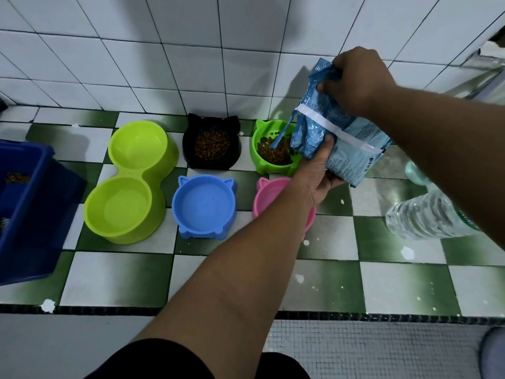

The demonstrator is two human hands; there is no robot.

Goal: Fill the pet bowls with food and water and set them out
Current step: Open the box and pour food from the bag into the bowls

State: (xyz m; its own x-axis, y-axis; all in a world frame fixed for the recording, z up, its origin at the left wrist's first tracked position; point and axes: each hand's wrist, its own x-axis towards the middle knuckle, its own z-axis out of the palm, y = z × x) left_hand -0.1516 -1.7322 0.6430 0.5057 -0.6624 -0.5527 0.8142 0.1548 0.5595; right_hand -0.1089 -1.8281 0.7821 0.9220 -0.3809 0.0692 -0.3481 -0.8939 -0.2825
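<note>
Over the far green cat-eared plastic bowl [257, 139]: right hand [355, 80] grips the blue plastic food bag [345, 155] by its top, left hand [314, 173] clasps its underside, probably steadying the pour.

Background surfaces and fittings. A wall of white glazed square tiles with dark grout [164, 50] fills the field from 10 to 1 o'clock. Below it runs a ledge of green-and-white chequered tiles [328, 280], spanning the centre from 9 to 3 o'clock. White paint-like splashes [48, 305] dot the ledge, the largest at 8 o'clock. A strip of small black mosaic tiles [109, 310] edges the ledge's near side. Beyond that edge, at 5 o'clock, lies a floor of small grey mosaic tiles [369, 348]. A dark blue rectangular plastic bin [32, 214] stands on the ledge at 9 o'clock, cut by the frame. A metallic bar [483, 80] shows at 2 o'clock, its form unclear.
</note>
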